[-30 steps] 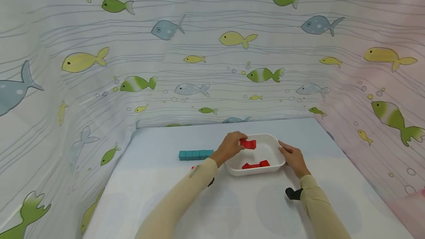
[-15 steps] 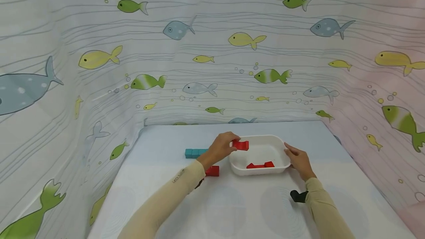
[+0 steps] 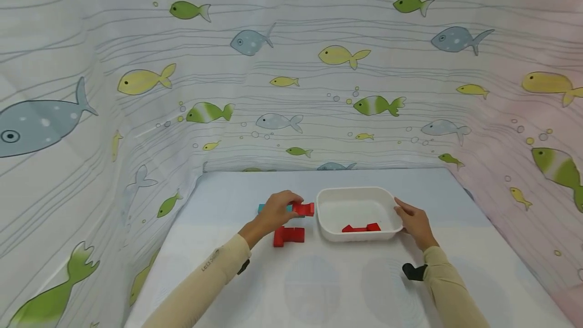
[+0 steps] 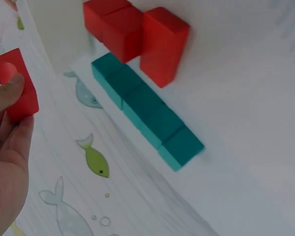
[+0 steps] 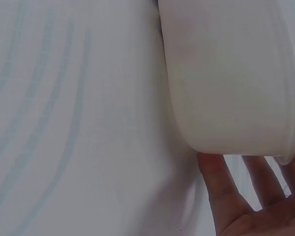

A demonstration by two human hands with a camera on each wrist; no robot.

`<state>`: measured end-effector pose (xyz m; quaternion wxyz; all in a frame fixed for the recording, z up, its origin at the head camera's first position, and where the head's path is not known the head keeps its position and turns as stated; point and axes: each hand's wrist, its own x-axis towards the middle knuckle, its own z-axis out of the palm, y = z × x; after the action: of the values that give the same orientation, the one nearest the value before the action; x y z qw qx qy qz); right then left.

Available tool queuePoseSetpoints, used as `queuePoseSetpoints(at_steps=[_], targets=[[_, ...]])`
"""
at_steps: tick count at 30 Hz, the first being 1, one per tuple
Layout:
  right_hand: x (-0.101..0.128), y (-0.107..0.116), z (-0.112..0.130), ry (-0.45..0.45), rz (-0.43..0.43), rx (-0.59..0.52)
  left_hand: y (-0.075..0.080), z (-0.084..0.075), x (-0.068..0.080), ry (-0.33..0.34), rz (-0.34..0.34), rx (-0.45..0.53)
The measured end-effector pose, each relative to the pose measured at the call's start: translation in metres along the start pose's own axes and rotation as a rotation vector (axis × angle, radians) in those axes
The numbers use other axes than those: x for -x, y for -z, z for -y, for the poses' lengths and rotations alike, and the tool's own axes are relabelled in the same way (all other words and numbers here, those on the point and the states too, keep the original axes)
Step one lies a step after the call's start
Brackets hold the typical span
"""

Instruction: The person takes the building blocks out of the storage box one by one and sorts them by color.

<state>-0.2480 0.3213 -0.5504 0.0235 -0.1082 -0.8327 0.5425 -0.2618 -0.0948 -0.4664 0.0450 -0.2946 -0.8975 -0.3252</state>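
Observation:
My left hand (image 3: pixel 272 211) pinches a red block with a curved notch (image 3: pixel 303 209), held up left of a white plastic tub (image 3: pixel 355 237). In the left wrist view, the thumb lies over the red block's face and the fingers sit behind it. My right hand (image 3: pixel 416 224) holds the tub's right end, thumb at the rim and fingers against the outer wall (image 5: pixel 236 98). Inside the tub, red blocks (image 3: pixel 361 229) lie along the near wall, partly hidden by it. Red blocks (image 4: pixel 164 44) stand together on the table, near a row of teal cubes (image 4: pixel 147 110) partly covered by my left hand in the head view.
A white table (image 3: pixel 328 287) bears everything. Fish-printed curtains (image 3: pixel 337 115) enclose its back and sides. A black strap piece (image 3: pixel 413 271) sticks out from the right wrist.
My left hand has carried the notched red block leftward, from over the tub to beside it. The red blocks on the table now show. My right hand stays at the tub's end.

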Motion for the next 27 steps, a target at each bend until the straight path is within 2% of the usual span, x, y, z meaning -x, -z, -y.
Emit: queuePoseSetpoints(at_steps=[5,13,17,20,27], targets=[[0.001,0.003,0.0,0.021,0.007,-0.007,0.008,0.025,0.026,0.033,-0.016,-0.009],[0.0,0.001,-0.002,0.04,0.006,-0.002,0.021,0.061,0.066,0.022,-0.078,-0.005],[0.0,0.0,-0.003,0.035,0.003,-0.009,0.023,0.072,0.077,0.033,-0.082,-0.011],[0.0,-0.001,-0.002,0.028,-0.001,-0.001,0.022,0.079,0.083,0.056,-0.062,-0.019],[-0.001,-0.002,0.0,0.017,-0.001,0.011,0.009,0.09,0.092,0.135,-0.029,-0.02]])
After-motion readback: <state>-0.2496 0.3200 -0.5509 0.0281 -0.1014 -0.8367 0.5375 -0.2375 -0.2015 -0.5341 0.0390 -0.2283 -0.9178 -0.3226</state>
